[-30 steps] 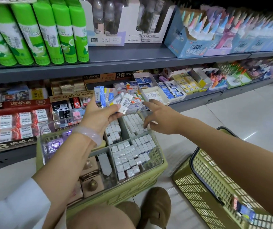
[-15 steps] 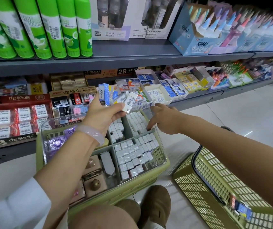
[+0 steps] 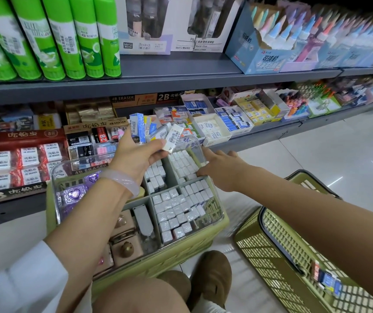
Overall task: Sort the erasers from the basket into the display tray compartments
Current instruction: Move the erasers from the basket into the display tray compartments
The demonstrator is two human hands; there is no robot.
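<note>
While the left hand point(image 3: 136, 154) fans a clutch of boxed erasers point(image 3: 156, 132) above the clear display tray point(image 3: 215, 220), keeping stock ready, the right hand point(image 3: 221, 170) reaches, fingers curled, into its far-right compartment; whether it holds anything cannot be told.

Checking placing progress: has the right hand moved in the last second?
Yes. The right hand has dropped from above the clear tray's far rim into its far right compartment.

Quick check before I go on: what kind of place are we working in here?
Most likely a stationery shop aisle: grey shelving stocked with green glue sticks and boxed erasers, with a green shopping basket on the tiled floor.
</note>
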